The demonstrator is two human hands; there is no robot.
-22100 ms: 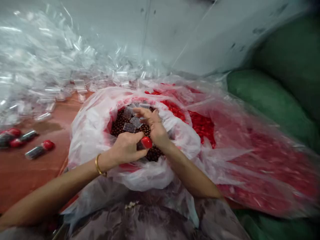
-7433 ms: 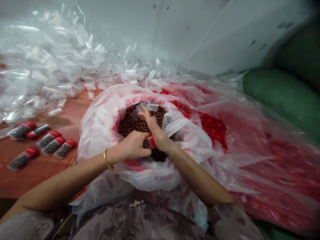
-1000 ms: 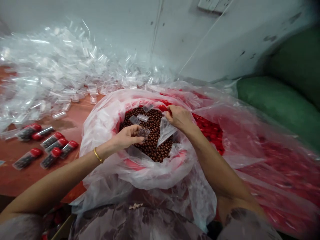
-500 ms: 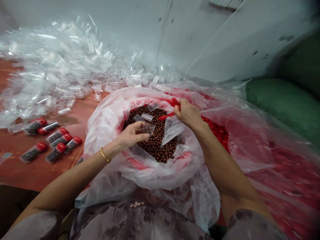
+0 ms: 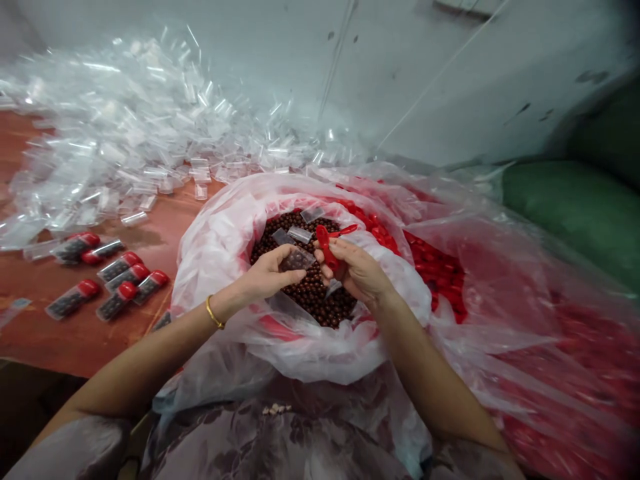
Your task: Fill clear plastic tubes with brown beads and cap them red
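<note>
Pinching a small clear pouch (image 5: 297,259) over the bag (image 5: 215,240) of brown beads (image 5: 320,300), the left hand (image 5: 270,273) stayed closed on it. The right hand (image 5: 357,273) gripped a red cap (image 5: 325,245) just beside the pouch. Another bag (image 5: 500,280) held red caps (image 5: 435,267). Filled pouches (image 5: 115,287) lay on the counter (image 5: 75,340), near a heap of empty pouches (image 5: 125,133).

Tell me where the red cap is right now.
In the head view, the red cap sits in the right hand, over the brown beads, just right of the clear tube in the left hand.
</note>
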